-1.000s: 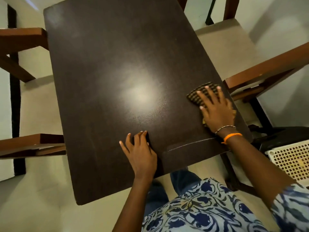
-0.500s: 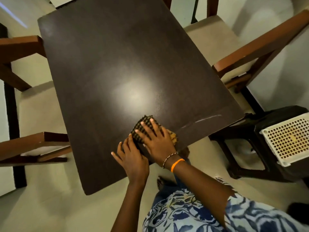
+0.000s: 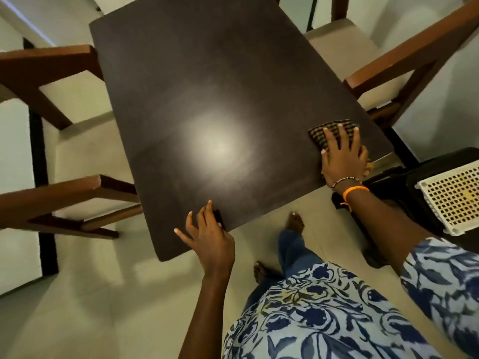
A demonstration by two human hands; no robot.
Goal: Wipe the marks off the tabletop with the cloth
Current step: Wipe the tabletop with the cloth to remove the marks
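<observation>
Honestly, with our right hand (image 3: 341, 154) flat on the checked cloth (image 3: 332, 132) right at the tabletop (image 3: 207, 81)'s near right corner and our left hand (image 3: 208, 235) loose-fingered at the near edge, one more swipe could drag it off.

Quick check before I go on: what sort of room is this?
Probably a home dining area: a dark tabletop flanked by wooden chairs, tiled floor, and a white plastic basket on a stool.

One tabletop (image 3: 207, 86), one cloth (image 3: 326, 133), two hands (image 3: 212, 242) (image 3: 342, 159), three chairs (image 3: 383, 63) (image 3: 51, 63) (image 3: 64, 198), one basket (image 3: 453, 200).
</observation>
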